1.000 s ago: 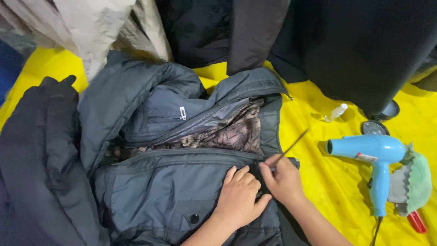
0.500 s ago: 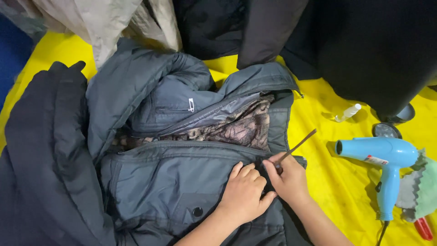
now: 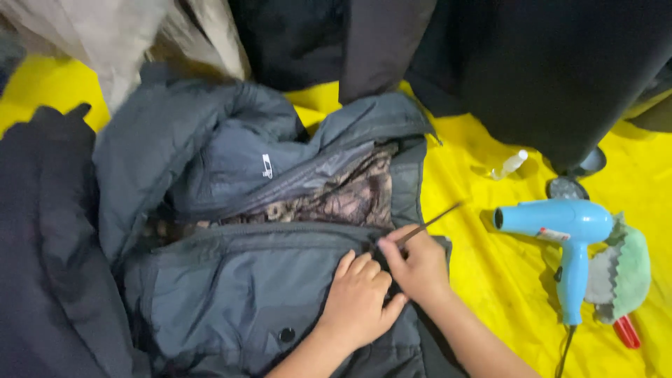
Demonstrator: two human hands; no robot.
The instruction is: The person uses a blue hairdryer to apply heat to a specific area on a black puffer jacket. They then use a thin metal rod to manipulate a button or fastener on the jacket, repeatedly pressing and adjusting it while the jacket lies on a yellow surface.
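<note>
My left hand [image 3: 358,301] lies flat, fingers together, on the grey padded jacket [image 3: 231,280] at lower centre of the frame. My right hand [image 3: 414,264] pinches a thin dark stick [image 3: 430,224] at the jacket's right edge. Right of it lies bare yellow sheet [image 3: 483,266], then a blue hair dryer [image 3: 560,227] beside a green cloth [image 3: 623,273].

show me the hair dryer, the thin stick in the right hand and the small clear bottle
blue hair dryer [image 3: 560,220], head view, on its barrel
thin stick [image 3: 435,220], head view, mid-shaft
right hand [image 3: 418,267], head view, back of hand
small clear bottle [image 3: 509,165], head view, on its body
</note>
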